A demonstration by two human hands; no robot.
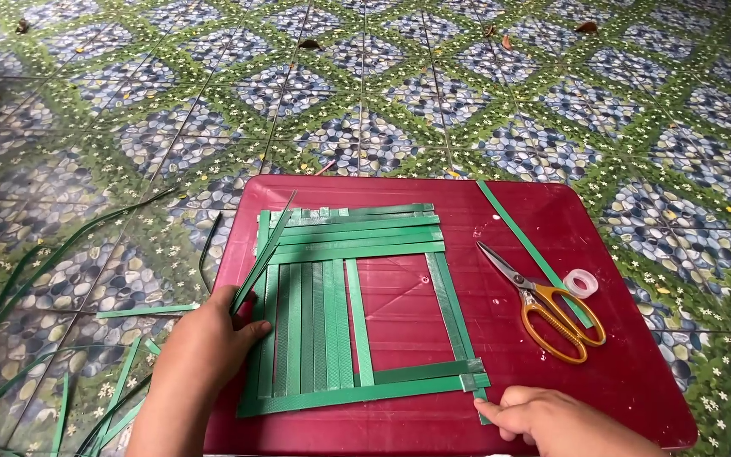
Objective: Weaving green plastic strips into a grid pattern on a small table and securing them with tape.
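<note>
Loose green strips (133, 311) are seen scattered on the patterned tiled floor (433, 93) at far left; their number cannot be counted reliably, since several overlap or are cut by the frame edge.

The left hand (205, 343) is laid at the left edge of the woven green strip mat (332, 313), its fingers held together and flat against the outermost vertical strips, the thumb raised beside one loose diagonal strip (266, 250) that lies slanted across the mat's upper-left corner.

The mat is placed on one red tray-like board (636, 364), left of its centre. About eight vertical strips are counted packed at the left, then one standing alone, and about two at the right edge; roughly five horizontal strips are set at the top and two at the bottom, an open square of red being left between.

The strips are judged light, thin, springy and smooth, hence liable to slide out of the weave; the mat is best held by pressing flat on crossings, and single strips taken by their free ends.

The right hand (552, 419) is found at the mat's lower-right corner, thumb and forefinger pinching a strip end, the other fingers curled.

At right lie one spare green strip (518, 228), one pair of yellow-handled scissors (543, 309) and one roll of clear tape (581, 283).
</note>
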